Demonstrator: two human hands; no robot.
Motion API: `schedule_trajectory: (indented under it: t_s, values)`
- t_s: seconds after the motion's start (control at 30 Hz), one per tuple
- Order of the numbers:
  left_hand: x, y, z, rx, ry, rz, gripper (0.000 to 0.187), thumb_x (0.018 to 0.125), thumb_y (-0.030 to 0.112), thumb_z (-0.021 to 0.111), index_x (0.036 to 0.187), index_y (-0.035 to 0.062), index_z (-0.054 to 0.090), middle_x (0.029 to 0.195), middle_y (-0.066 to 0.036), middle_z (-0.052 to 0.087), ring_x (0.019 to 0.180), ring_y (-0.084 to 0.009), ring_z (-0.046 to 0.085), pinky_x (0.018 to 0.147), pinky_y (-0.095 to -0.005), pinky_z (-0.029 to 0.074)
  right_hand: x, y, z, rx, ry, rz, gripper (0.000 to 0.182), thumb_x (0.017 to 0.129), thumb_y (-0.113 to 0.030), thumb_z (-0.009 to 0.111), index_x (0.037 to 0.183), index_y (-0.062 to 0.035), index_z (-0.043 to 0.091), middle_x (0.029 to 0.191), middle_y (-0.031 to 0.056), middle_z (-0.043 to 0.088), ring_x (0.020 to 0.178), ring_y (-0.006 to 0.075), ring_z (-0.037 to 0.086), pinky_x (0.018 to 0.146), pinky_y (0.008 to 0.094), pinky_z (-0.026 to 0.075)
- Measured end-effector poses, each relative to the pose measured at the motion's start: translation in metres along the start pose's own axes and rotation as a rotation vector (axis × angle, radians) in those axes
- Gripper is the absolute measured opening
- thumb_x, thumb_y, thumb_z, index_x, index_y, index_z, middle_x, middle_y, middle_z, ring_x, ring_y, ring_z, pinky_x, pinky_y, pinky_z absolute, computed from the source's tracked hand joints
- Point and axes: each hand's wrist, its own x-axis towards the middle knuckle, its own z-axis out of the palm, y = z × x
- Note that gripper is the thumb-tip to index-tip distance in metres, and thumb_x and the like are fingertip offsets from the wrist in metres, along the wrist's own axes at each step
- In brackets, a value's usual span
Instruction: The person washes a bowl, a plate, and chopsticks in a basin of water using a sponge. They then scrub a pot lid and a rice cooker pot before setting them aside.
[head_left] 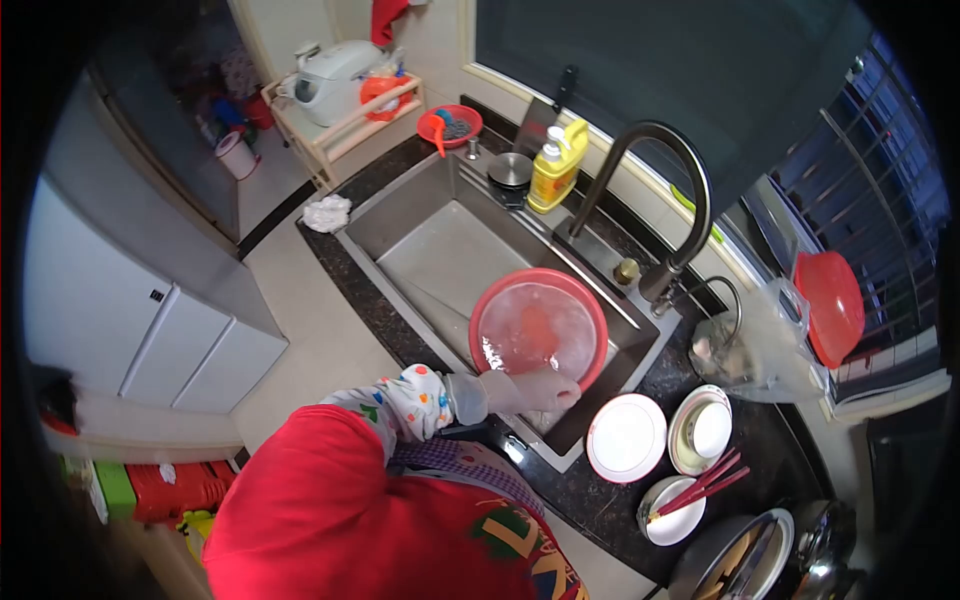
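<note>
My left hand (532, 393), in a pale glove with a translucent cuff, is at the near rim of a red basin (597, 312). Its fingers are curled in and appear to grip the rim. Cloudy water with a few bubbles fills the basin, which sits over the right part of the steel sink (440, 245). Just below the hand, something whitish inside the sink is only partly visible. My right hand is outside the picture or hidden.
To the right of the sink are a white plate (626, 438), stacked bowls (709, 431), a bowl with red chopsticks (676, 520) and a metal pot (780, 530). Behind it stand a black faucet (700, 190) and a yellow soap bottle (556, 178). A white cloth (327, 213) lies left.
</note>
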Motion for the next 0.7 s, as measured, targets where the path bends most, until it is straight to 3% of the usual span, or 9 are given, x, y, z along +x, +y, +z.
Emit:
schedule_trajectory:
  t_s: [0.17,0.3,0.37,0.43,0.5,0.57,0.6,0.63,0.7]
  values:
    - [0.001,0.003,-0.014,-0.145,0.011,-0.126,0.025,0.093,0.026,0.052,0.100,0.0045,0.061,0.088,-0.013,0.064,0.084,-0.0201,0.062,0.076,-0.0299,0.047,-0.069,-0.035,0.021,-0.211,-0.309,-0.167,0.019,0.086,-0.007,0.053,0.099,0.0064,0.057,0.096,0.0164,0.060,0.076,0.0236,0.059,0.063,0.0260,0.049]
    - [0.006,0.007,-0.032,-0.284,0.003,-0.033,0.043,0.092,0.039,0.052,0.110,0.0009,0.059,0.103,-0.012,0.065,0.092,-0.0213,0.062,0.082,-0.0327,0.048,-0.149,-0.063,0.081,-0.385,-0.370,-0.204,0.012,0.087,-0.005,0.051,0.090,0.0046,0.058,0.088,0.0144,0.060,0.068,0.0215,0.057,0.052,0.0233,0.044]
    - [0.009,0.015,-0.044,-0.803,-0.200,-0.464,0.065,0.092,0.054,0.046,0.129,0.0003,0.046,0.117,-0.018,0.058,0.102,-0.0279,0.060,0.091,-0.0370,0.046,-0.174,-0.062,0.119,-0.400,-0.500,-0.237,0.012,0.087,-0.005,0.049,0.086,0.0030,0.058,0.081,0.0123,0.059,0.062,0.0198,0.056,0.047,0.0228,0.042]
    - [-0.001,0.026,-0.064,-0.924,-0.303,-0.454,0.073,0.090,0.059,0.042,0.134,0.0014,0.038,0.122,-0.020,0.054,0.105,-0.0310,0.058,0.093,-0.0402,0.045,-0.207,-0.066,0.176,-0.539,-0.408,-0.163,0.014,0.089,-0.006,0.046,0.083,0.0010,0.057,0.072,0.0068,0.055,0.054,0.0142,0.052,0.044,0.0239,0.038]
    - [-0.009,0.023,-0.084,-1.032,-0.400,-0.448,0.081,0.089,0.065,0.037,0.140,0.0025,0.031,0.127,-0.022,0.050,0.109,-0.0342,0.056,0.096,-0.0434,0.044,-0.217,-0.067,0.219,-1.075,-0.767,-0.485,0.015,0.089,-0.011,0.049,0.083,-0.0008,0.058,0.068,0.0037,0.055,0.054,0.0111,0.050,0.045,0.0246,0.040]
    - [-0.018,0.013,-0.100,-1.193,-0.447,-0.412,0.089,0.085,0.073,0.031,0.142,0.0036,0.027,0.131,-0.023,0.047,0.111,-0.0361,0.054,0.097,-0.0450,0.042,-0.200,-0.038,0.253,-1.219,-1.022,-1.208,0.020,0.090,-0.020,0.051,0.091,-0.0032,0.061,0.076,0.0079,0.059,0.063,0.0167,0.056,0.057,0.0281,0.047]
    - [-0.024,0.010,-0.113,-1.254,-0.446,-0.417,0.091,0.084,0.075,0.030,0.141,0.0041,0.029,0.130,-0.022,0.048,0.114,-0.0375,0.053,0.098,-0.0480,0.041,-0.201,-0.020,0.279,-1.114,-1.027,-1.354,0.008,0.073,-0.010,0.059,0.075,-0.0052,0.053,0.063,0.0075,0.052,0.055,0.0220,0.052,0.052,0.0326,0.043]
    - [-0.033,0.007,-0.127,-1.249,-0.439,-0.417,0.091,0.084,0.075,0.030,0.141,0.0041,0.029,0.130,-0.022,0.048,0.114,-0.0375,0.053,0.098,-0.0480,0.041,-0.205,-0.003,0.305,-1.003,-1.028,-1.497,0.024,0.056,0.001,0.068,0.059,-0.0072,0.045,0.050,0.0071,0.045,0.046,0.0274,0.048,0.046,0.0371,0.040]
    - [-0.055,-0.003,-0.156,-1.419,-0.408,-0.356,0.088,0.086,0.074,0.024,0.142,0.0061,0.028,0.131,-0.021,0.048,0.115,-0.0362,0.052,0.101,-0.0447,0.040,-0.209,0.021,0.345,-0.910,-1.159,-1.456,0.025,0.057,0.000,0.067,0.055,-0.0091,0.044,0.050,0.0051,0.043,0.046,0.0256,0.047,0.046,0.0358,0.037]
